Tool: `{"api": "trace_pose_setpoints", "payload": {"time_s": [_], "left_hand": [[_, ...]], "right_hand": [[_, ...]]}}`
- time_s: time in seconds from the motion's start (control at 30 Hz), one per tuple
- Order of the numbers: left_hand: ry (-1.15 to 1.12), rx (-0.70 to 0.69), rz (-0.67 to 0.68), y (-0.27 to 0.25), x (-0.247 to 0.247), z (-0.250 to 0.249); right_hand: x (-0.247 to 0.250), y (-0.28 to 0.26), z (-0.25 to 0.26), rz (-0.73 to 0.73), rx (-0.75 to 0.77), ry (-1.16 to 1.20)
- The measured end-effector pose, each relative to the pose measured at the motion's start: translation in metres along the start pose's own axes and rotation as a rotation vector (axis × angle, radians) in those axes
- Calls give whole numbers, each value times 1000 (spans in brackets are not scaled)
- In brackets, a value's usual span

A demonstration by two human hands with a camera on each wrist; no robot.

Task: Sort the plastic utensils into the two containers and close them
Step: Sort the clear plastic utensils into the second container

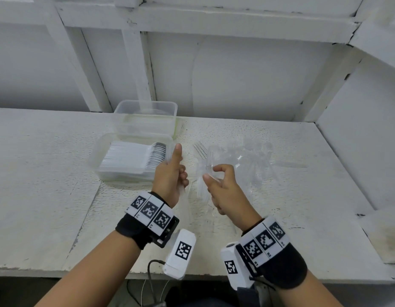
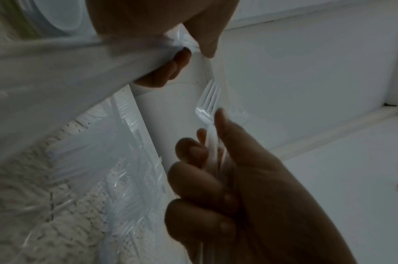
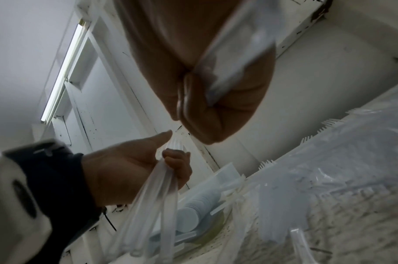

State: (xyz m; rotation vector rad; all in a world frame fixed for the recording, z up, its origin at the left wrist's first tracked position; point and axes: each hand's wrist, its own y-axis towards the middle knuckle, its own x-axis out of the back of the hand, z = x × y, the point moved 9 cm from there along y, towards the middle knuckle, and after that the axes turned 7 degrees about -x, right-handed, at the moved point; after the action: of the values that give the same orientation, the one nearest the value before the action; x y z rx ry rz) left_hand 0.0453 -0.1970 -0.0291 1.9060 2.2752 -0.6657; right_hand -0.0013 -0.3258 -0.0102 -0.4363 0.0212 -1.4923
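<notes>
my left hand (image 1: 170,173) is up off the white table (image 1: 48,196), with the fingers curled tight around a small bunch of clear plastic forks (image 2: 212,135). my thumb sticks up along them, and the pointy ends stand up past it. my right hand (image 1: 225,187) is close beside it, at about 3 o'clock from it, and the two hands do not touch. the right hand fingers and thumb pinch more clear forks (image 1: 203,185), with the handles hanging down toward the table.

at about 1 o'clock from my right hand there is a messy pile of clear forks (image 1: 243,158) lying flat on the table. the pile is see-through, so i cannot count them.

at about 10 o'clock from my left hand sits an open clear container (image 1: 97,160). it has a neat row of white spoons (image 1: 134,156) packed side by side in it. right behind it, at 12 o'clock from it and touching it, is a second clear container (image 1: 145,116). it is open too. i cannot tell what is inside that one.

both of my wrists wear black bands with black and white square marks.
</notes>
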Motion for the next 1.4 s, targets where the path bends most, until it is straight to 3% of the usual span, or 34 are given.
{"api": "trace_pose_setpoints", "payload": {"time_s": [0.2,0.47,0.6,0.8,1.0,1.1,1.2,1.3,1.4], "left_hand": [[-62,72,124,-5,-17,12],[-93,51,218,-16,-33,14],[-50,32,249,-16,-33,15],[-105,23,216,-10,-25,11],[-90,30,128,-3,-11,9],[-95,23,116,-1,-8,6],[-165,8,186,-3,-15,1],[-281,10,308,-11,-28,-4],[-317,19,330,-12,-29,-3]], "right_hand": [[0,3,5,-55,22,-7],[-2,4,25,-159,224,-290],[-3,3,32,-196,301,-284],[-10,5,27,-149,322,-252],[2,2,25,-258,351,-206],[4,2,23,-202,311,-116],[-3,5,22,-146,284,-117],[-1,7,23,-224,310,-156],[1,7,24,-230,296,-141]]}}
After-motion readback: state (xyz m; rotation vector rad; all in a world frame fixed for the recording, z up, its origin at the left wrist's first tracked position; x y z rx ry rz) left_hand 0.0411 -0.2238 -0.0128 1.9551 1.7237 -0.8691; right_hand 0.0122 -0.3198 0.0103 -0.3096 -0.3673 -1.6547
